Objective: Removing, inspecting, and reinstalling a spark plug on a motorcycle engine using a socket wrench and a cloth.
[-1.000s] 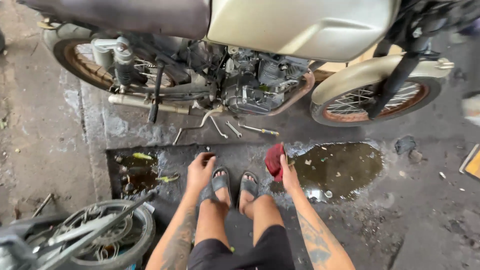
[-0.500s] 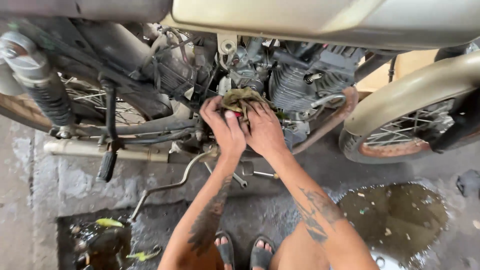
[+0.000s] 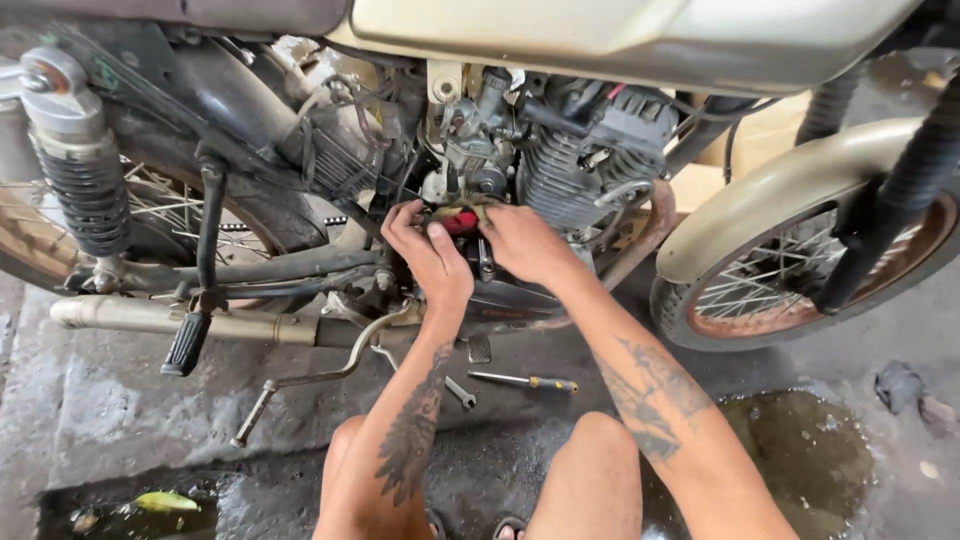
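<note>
Head view, single frame. Item: a small rag (image 3: 458, 220), red in the middle with dirty olive edges, pressed against the side of a motorcycle engine (image 3: 560, 170) just below the carburettor (image 3: 478, 140). The rag's long axis runs roughly level, left to right, and it lies directly ahead of both hands, at the far end of the outstretched forearms. Left hand (image 3: 432, 262): fingers curled over the near-left part of the rag, thumb side toward the engine, closed on the cloth rather than spread. Right hand (image 3: 525, 245): fingers bent and laid onto the right end of the rag, pinching or pressing it; whether the grip is tight cannot be told. Both hands touch the rag and neither is clearly the nearer; they meet at it from either side. Both forearms are tattooed. Surroundings: cream fuel tank (image 3: 640, 35) above the engine; rear shock absorber (image 3: 75, 170) and spoked rear wheel at the left; front wheel (image 3: 800, 290) under a cream mudguard at the right; exhaust pipe (image 3: 170, 318) running low along the left, with a kick lever and rubber footpeg beside it. On the wet concrete floor (image 3: 90, 410), between the knees and the machine: a screwdriver (image 3: 525, 381) with a yellow and black handle, lying near level, and a spanner (image 3: 455, 390) just left of it. A dark puddle (image 3: 810, 450) lies at the lower right, well apart from the hands.
</note>
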